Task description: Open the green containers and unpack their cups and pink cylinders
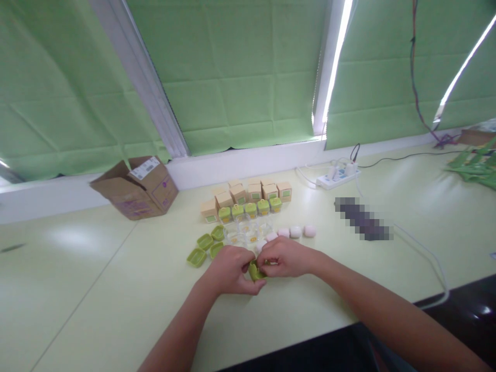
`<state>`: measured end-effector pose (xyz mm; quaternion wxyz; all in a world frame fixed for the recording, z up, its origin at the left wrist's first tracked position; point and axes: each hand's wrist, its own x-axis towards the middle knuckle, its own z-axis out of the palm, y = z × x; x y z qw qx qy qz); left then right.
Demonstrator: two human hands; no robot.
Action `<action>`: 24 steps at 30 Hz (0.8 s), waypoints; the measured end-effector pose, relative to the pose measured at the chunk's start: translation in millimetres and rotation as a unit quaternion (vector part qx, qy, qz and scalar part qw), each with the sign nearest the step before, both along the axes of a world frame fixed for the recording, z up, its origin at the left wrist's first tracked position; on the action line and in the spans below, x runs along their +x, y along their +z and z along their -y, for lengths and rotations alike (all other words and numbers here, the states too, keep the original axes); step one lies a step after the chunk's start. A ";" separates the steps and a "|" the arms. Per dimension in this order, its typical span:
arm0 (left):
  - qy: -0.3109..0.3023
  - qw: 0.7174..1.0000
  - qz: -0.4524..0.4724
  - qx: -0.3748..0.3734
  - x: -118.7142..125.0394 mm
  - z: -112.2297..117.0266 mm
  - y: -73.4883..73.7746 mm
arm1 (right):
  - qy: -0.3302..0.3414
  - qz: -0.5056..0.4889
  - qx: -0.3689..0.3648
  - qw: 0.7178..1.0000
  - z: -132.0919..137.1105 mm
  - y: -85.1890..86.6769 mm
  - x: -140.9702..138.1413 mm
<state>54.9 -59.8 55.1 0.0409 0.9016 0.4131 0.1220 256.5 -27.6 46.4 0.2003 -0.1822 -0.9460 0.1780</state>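
Low over the table, my left hand [232, 268] grips a small green lid [256, 273] between thumb and fingers, its hollow side facing up. My right hand [287, 257] is closed in a pinch at the lid's inner right side; whatever its fingertips hold is hidden. More green lids [197, 257] lie hollow side up to the left. Just beyond my hands stand clear plastic cups [235, 237]. Several pale pink and white rounded pieces [295, 232] form a row behind my right hand. Farther back is a row of small containers with green lids [251, 209].
Small tan cartons [284, 191] stand behind the containers. An open cardboard box [143, 188] is at the back left. At the back right lie a white power strip [338, 176] with cables, a pixelated dark object [362, 219] and a green bag [475, 164].
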 end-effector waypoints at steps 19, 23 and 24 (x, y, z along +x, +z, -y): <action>0.015 0.999 -0.003 0.031 -5.1 0.4 5.3 | -0.061 -0.063 0.079 0.993 0.1 -14.9 -5.4; 0.018 0.999 -0.020 0.027 -8.4 -1.0 5.3 | -0.093 -0.111 0.053 0.988 -1.5 -8.4 0.0; 0.021 0.999 -0.024 0.026 -9.8 -1.7 5.9 | -0.105 -0.124 0.042 0.986 -2.7 -6.0 2.7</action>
